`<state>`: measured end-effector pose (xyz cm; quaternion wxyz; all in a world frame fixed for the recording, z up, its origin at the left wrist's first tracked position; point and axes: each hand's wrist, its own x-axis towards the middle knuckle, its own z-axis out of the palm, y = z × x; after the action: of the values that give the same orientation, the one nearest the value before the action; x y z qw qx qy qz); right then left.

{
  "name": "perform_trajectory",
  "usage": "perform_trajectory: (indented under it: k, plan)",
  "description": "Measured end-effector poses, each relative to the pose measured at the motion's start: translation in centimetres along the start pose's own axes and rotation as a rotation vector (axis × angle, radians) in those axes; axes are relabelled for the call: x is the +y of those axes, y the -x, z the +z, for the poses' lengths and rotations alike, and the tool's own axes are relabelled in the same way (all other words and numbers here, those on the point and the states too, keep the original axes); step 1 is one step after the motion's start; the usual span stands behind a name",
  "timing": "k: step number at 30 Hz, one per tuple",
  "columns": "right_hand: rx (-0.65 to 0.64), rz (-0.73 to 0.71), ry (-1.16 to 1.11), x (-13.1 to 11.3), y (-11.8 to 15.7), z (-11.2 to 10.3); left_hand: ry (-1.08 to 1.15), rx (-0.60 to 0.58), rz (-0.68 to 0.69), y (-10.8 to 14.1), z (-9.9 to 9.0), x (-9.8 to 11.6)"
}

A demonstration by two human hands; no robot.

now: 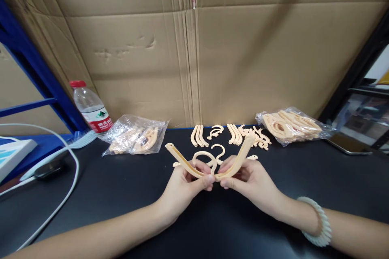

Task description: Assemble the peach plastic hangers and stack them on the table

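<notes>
Between both hands, above the black table, is a cream plastic folding hanger [238, 161], its two arms angled up in a V and its hook curling near the middle. My left hand [190, 180] pinches the left arm close to the centre joint. My right hand [244, 174] grips the right arm beside the same joint. Just behind lies another hanger [219, 149], partly covered by my hands. Further back are loose hanger arms [199, 135], a few loose hooks [215, 131], more arms [234, 134] and a pile of small pieces [258, 137].
Clear bags of hanger parts lie at back left [136, 135] and back right [291, 125]. A red-capped water bottle [92, 107] stands by the blue frame. A white cable [75, 166] loops at left. A phone [349, 145] lies at right. Cardboard [136, 56] walls the back.
</notes>
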<state>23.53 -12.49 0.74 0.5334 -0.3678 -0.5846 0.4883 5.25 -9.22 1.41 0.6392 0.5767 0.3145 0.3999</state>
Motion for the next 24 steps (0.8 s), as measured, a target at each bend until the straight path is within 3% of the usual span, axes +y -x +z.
perform_trajectory:
  k: [4, 7, 10, 14, 17, 19, 24]
  plan:
    - [-0.025, 0.072, 0.012, -1.6, -1.3, -2.9, -0.001, 0.124, -0.052, -0.2, -0.1, 0.3]
    - [-0.24, 0.181, 0.124, -3.2, -2.6, -6.0, -0.005, 0.223, -0.063, -0.4, -0.5, 0.6]
    - [-0.309, 0.197, 0.241, -3.9, -3.4, -8.6, -0.053, 0.311, -0.024, -0.7, -1.2, 1.0]
    - [-0.346, 0.168, 0.479, -4.0, -3.7, -10.1, -0.134, 0.438, 0.128, -1.7, -2.6, 1.7]
    - [-0.418, 0.168, 0.618, -4.1, -3.6, -10.2, -0.328, 0.512, 0.346, -2.2, -3.3, 2.1]
    - [-0.451, 0.151, 0.699, -4.2, -3.6, -10.2, -0.591, 0.445, 0.449, -2.1, -3.4, 2.3]
    - [-0.5, 0.055, 0.86, -4.4, -3.7, -10.1, -1.163, -0.081, 0.562, -0.8, -2.4, 1.9]
